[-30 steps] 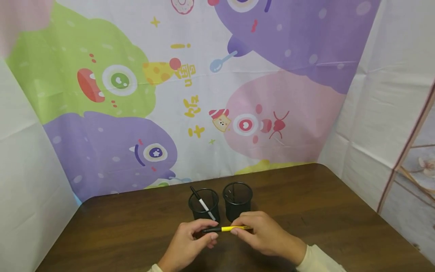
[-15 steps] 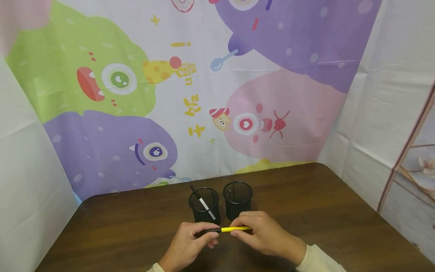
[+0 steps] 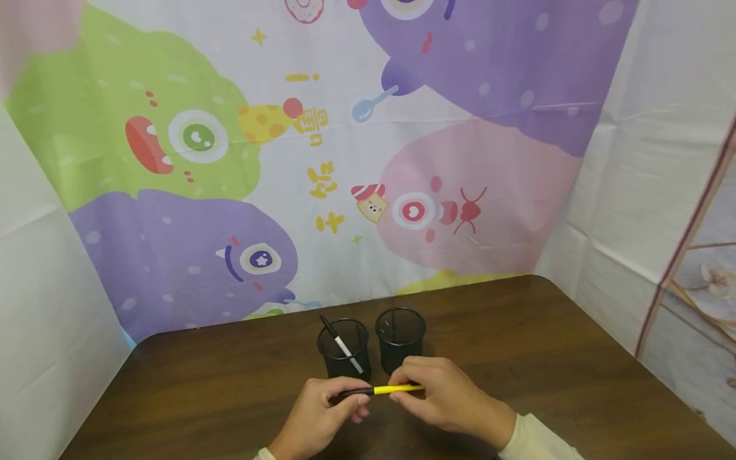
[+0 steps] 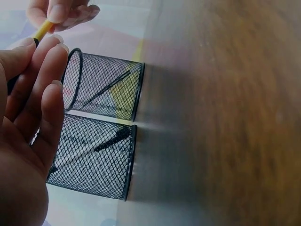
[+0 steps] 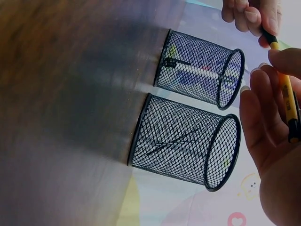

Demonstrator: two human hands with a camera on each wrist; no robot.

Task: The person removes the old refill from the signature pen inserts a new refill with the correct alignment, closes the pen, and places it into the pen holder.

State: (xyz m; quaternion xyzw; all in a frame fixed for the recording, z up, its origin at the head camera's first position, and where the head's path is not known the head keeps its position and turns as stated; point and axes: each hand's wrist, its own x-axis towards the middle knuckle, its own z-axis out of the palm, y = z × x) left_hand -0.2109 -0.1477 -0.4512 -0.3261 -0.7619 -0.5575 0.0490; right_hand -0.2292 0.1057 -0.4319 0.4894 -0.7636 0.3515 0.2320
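A yellow pen (image 3: 393, 388) with a black section is held level between both hands, in front of two black mesh cups. My left hand (image 3: 322, 409) pinches its black section between thumb and fingers. The yellow barrel is in the grip of my right hand (image 3: 448, 393). In the right wrist view, the pen (image 5: 287, 94) shows a black clip and a black end near the right palm. Inside the left mesh cup (image 3: 347, 367) leans a black-and-white marker (image 3: 347, 348). The right mesh cup (image 3: 401, 354) holds thin dark sticks, seen through the mesh in the wrist views.
The cups stand side by side on a dark brown wooden table (image 3: 218, 377), just beyond the hands. A cloth with cartoon figures (image 3: 322, 255) hangs behind the table. White cloth walls (image 3: 609, 191) close off both sides.
Both hands keep nearly the same place and their hold on the pen. The head view has shifted very slightly.
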